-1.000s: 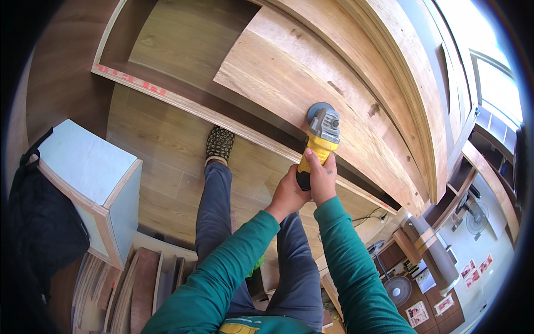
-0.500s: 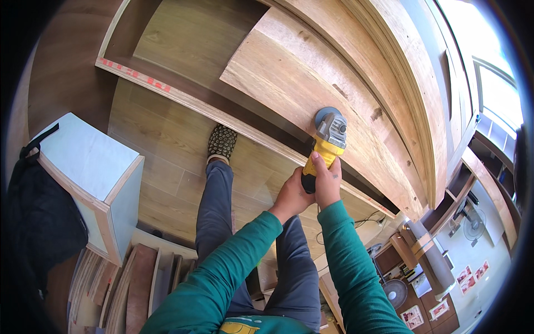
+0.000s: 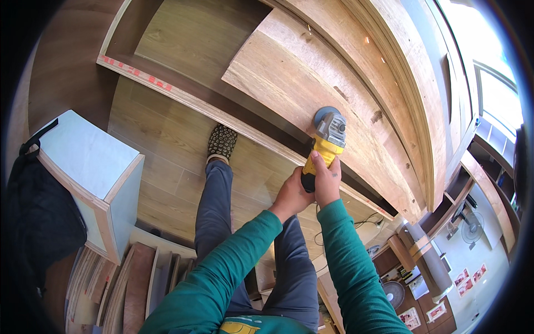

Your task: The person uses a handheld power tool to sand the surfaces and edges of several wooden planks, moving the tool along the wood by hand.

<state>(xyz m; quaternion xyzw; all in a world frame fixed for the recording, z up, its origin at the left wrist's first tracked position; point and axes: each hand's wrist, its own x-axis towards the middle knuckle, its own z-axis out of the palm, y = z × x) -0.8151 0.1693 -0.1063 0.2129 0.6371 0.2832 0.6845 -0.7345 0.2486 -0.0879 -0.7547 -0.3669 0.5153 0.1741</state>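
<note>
Both hands grip a yellow and grey angle grinder (image 3: pixel 326 139). My left hand (image 3: pixel 289 195) wraps the rear of its handle. My right hand (image 3: pixel 327 181) clasps the yellow body just ahead of it. The grinder's disc presses on the face of a large wooden board (image 3: pixel 289 83) that leans in front of me. Both sleeves are green. My leg in grey trousers stretches forward, its patterned shoe (image 3: pixel 222 142) on the wooden floor beside the board's lower edge.
A pale blue box with plywood edges (image 3: pixel 89 172) stands at the left, a black bag (image 3: pixel 39 217) beside it. Stacked boards (image 3: pixel 128 284) lie at lower left. More curved panels (image 3: pixel 400 72) lean behind the board. Shelves and fans (image 3: pixel 473 228) are at the right.
The grinder and both hands have slid a little to the right and down along the board. The view shifted slightly with them.
</note>
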